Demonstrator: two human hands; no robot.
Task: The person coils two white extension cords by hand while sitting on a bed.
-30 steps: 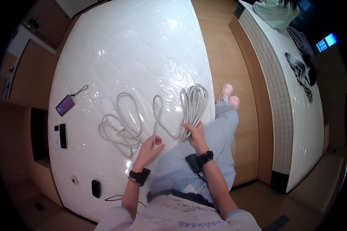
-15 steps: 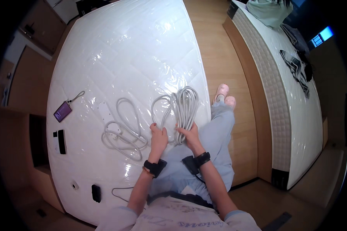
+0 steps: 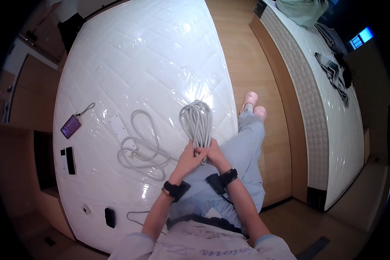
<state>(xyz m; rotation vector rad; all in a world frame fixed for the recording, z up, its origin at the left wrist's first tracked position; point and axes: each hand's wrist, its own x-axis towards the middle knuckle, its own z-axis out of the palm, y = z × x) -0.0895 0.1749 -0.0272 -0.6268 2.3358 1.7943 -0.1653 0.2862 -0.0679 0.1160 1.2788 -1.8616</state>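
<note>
A grey power cable (image 3: 196, 119) is gathered into a long looped bundle above my lap. My right hand (image 3: 215, 154) grips its lower end from the right. Against the same end, my left hand (image 3: 189, 159) closes from the left, the two hands touching; its fingertips are partly hidden. From the bundle the cable runs left into loose loops (image 3: 148, 139) on the plastic-wrapped mattress (image 3: 134, 56). Among these loops lies a white power strip (image 3: 117, 125), with a white plug (image 3: 128, 147) at its near end.
At the mattress's left lie a purple phone-like device (image 3: 70, 126) with a strap, a black-and-white flat item (image 3: 69, 160), a small white round object (image 3: 86, 209) and a black case (image 3: 110, 217). Across the wooden floor (image 3: 238, 43) stands a second mattress (image 3: 325, 112) holding clothes (image 3: 332, 76).
My left hand has brought its loop rightward onto the bundle and now meets my right hand. The bundle has shifted left, and the loose loops have slid slightly right.
</note>
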